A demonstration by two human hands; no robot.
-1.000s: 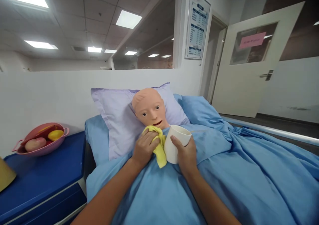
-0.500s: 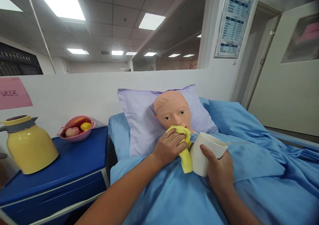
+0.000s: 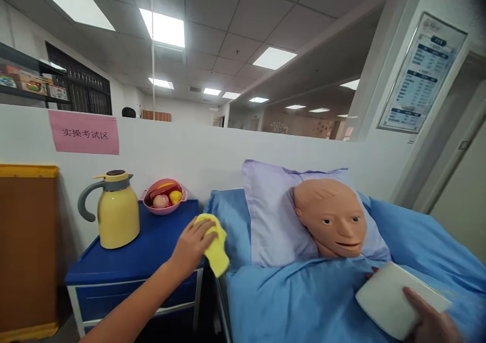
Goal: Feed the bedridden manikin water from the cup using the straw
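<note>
My left hand (image 3: 194, 244) is closed around a yellow cloth (image 3: 217, 254), whose loose end hangs down over the gap between the bedside cabinet (image 3: 152, 254) and the bed. At the lower right, my right hand (image 3: 429, 315) grips a white cup (image 3: 397, 297) that leans over the blue quilt (image 3: 288, 302). Beyond the cup, a mannequin head (image 3: 334, 219) with a slightly parted mouth rests on a lilac pillow (image 3: 268, 216). Neither the cloth nor the cup touches the head. What the cup holds, if anything, is hidden.
On the blue cabinet stand a yellow thermos jug (image 3: 118, 216) and a pink basket (image 3: 163, 210) of fruit. A brown panel (image 3: 28, 252) is at the far left. Behind the bed runs a low white wall (image 3: 197, 151) with a pink sign (image 3: 85, 133).
My left hand has carried the cloth away from the mannequin's mouth, leftward toward the cabinet. The cup has moved apart from the cloth, and the camera has turned left.
</note>
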